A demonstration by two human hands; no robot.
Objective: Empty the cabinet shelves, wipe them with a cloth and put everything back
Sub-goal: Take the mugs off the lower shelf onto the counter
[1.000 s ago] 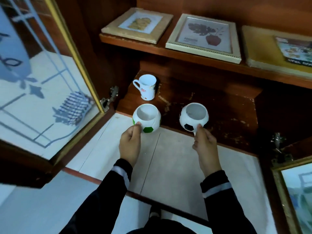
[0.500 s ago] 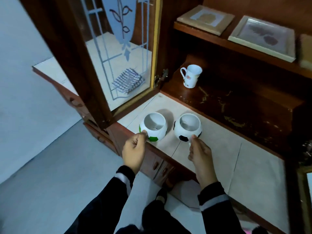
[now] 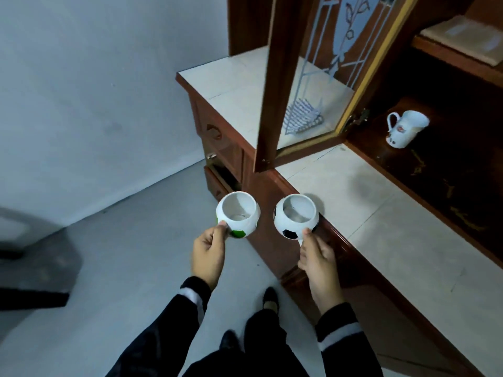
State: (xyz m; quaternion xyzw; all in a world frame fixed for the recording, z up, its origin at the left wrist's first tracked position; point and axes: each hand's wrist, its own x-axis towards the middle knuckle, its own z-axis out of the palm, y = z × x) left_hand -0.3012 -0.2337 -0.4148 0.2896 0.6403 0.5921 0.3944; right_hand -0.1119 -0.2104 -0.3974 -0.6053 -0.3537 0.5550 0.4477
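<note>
My left hand [image 3: 209, 251] grips the handle of a round white mug with green football patches [image 3: 237, 214], held in the air over the floor. My right hand [image 3: 315, 254] grips the handle of a matching white mug with black patches [image 3: 295, 216], held above the counter's front edge. Both mugs are upright and look empty. One white mug with a small print [image 3: 404, 128] stands on the dark wooden cabinet shelf [image 3: 441, 170] at the right. A striped folded cloth [image 3: 300, 115] lies on the white counter behind the open glass door.
The glass cabinet door [image 3: 321, 77] stands open between the counter halves. The white tiled counter [image 3: 381, 219] runs along the right. A picture frame [image 3: 462, 40] lies on the upper shelf. Drawers [image 3: 220, 170] sit below, one slightly open. Grey floor and a dark mat [image 3: 32, 270] are at the left.
Both hands have carried the two football mugs off the shelf, back past the counter edge. My view has swung left and away from the cabinet.
</note>
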